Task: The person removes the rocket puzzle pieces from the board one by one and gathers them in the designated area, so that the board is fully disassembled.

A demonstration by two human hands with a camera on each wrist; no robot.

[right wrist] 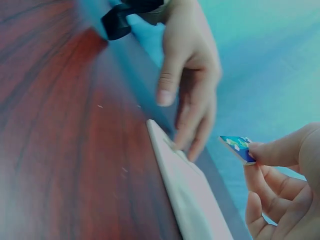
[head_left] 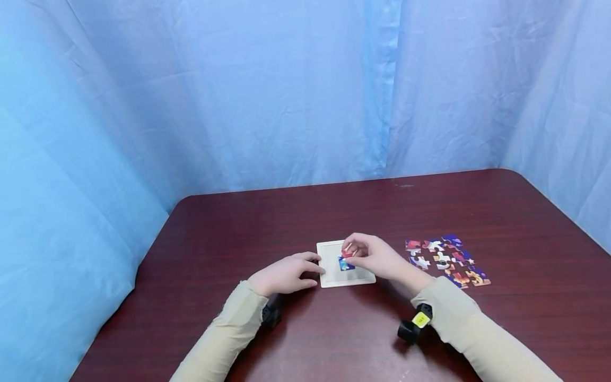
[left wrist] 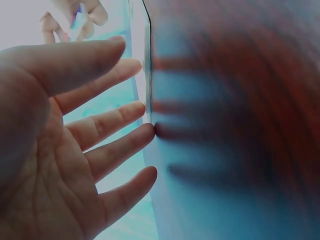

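Observation:
Between the thumb and fingers of my right hand (head_left: 379,258) is a small puzzle piece (right wrist: 236,147), blue with green and white print. A red patch shows by the same fingertips in the head view. The piece is held over a square white puzzle tray (head_left: 330,279) with a raised rim, and in the right wrist view it stands clear above the tray. My left hand (head_left: 288,272) lies at the tray's left side with its fingers spread and fairly straight. Its fingertips (left wrist: 136,107) rest along the tray's edge.
Several loose puzzle pieces (head_left: 444,260) in purple, red, white and orange lie in a group right of the tray, beside my right forearm. The dark red-brown wooden table (head_left: 238,223) reaches back to blue curtains (head_left: 286,95). Black cameras (head_left: 409,331) hang from the wrists.

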